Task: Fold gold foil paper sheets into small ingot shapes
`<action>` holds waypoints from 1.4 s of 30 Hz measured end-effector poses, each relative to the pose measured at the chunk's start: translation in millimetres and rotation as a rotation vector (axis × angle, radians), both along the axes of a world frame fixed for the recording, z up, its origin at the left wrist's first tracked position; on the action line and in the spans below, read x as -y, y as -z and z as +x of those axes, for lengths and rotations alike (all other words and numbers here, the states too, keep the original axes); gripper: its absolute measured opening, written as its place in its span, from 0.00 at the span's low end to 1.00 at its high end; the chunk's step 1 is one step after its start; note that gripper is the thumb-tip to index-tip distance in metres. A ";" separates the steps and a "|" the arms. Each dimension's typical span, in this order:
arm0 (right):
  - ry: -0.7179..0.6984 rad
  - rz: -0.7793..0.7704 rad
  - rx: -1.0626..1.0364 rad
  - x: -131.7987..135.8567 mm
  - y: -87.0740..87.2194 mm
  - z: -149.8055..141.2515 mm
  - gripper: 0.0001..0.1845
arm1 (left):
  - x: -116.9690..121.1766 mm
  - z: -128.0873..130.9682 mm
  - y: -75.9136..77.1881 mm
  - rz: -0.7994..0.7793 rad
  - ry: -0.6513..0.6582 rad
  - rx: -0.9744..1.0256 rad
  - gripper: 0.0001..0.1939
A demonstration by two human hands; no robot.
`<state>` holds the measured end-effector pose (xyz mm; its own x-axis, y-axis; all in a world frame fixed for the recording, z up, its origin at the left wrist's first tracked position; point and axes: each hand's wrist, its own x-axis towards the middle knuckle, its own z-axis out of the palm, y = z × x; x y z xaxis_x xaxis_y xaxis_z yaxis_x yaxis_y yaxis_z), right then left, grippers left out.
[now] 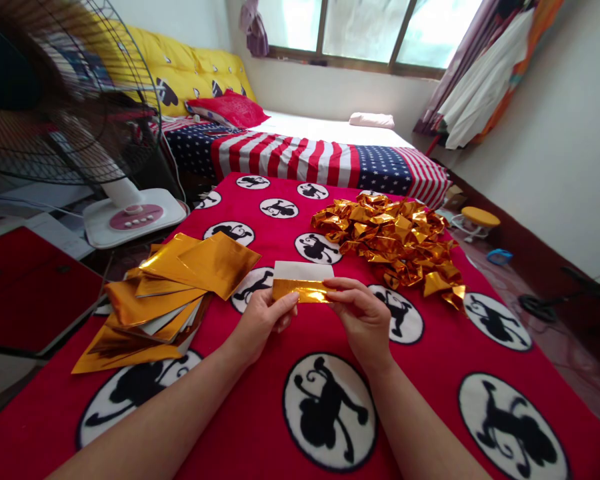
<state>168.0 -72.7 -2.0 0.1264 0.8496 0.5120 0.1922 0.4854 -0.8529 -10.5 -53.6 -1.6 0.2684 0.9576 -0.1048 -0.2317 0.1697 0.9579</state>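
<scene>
A sheet of gold foil paper (303, 283), partly folded so its white back shows on top, lies between my two hands over the red cloth. My left hand (263, 320) pinches its left end with thumb and fingers closed. My right hand (363, 313) pinches its right end the same way. To the left lies a loose stack of flat gold foil sheets (165, 293). Behind my right hand sits a heap of folded gold foil pieces (395, 240).
The red blanket with black-and-white monkey circles (330, 413) covers the work surface. A standing fan (70, 100) is at the left with its white base (130, 217). A bed with a stars-and-stripes cover (320, 157) lies behind. A small yellow stool (480, 217) stands on the floor at right.
</scene>
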 end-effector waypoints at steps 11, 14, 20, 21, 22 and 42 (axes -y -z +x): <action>-0.256 -0.454 -0.489 14.6 -2.0 -47.7 0.12 | 1.6 5.0 4.0 0.043 -0.088 0.048 0.19; -0.186 -0.455 -0.493 15.9 -3.0 -53.4 0.13 | 3.5 5.7 4.5 0.053 -0.080 0.019 0.20; -0.093 -0.450 -0.492 14.9 1.0 -49.7 0.17 | 4.7 6.8 5.3 0.070 -0.059 -0.061 0.21; -0.086 -0.452 -0.488 15.3 1.1 -49.3 0.17 | 4.9 6.9 5.8 0.076 -0.058 -0.064 0.21; -0.078 -0.454 -0.486 15.8 1.1 -49.1 0.18 | 5.2 6.9 6.3 0.084 -0.056 -0.068 0.20; 0.217 -0.365 -0.777 0.7 -2.2 -15.4 0.15 | 0.8 0.4 4.6 0.079 -0.187 0.034 0.18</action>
<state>152.6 -73.3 0.2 0.5031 0.8601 -0.0841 -0.4494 0.1772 -0.8756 -10.1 -54.4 -6.2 0.0874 0.9959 -0.0214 -0.2847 0.0456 0.9575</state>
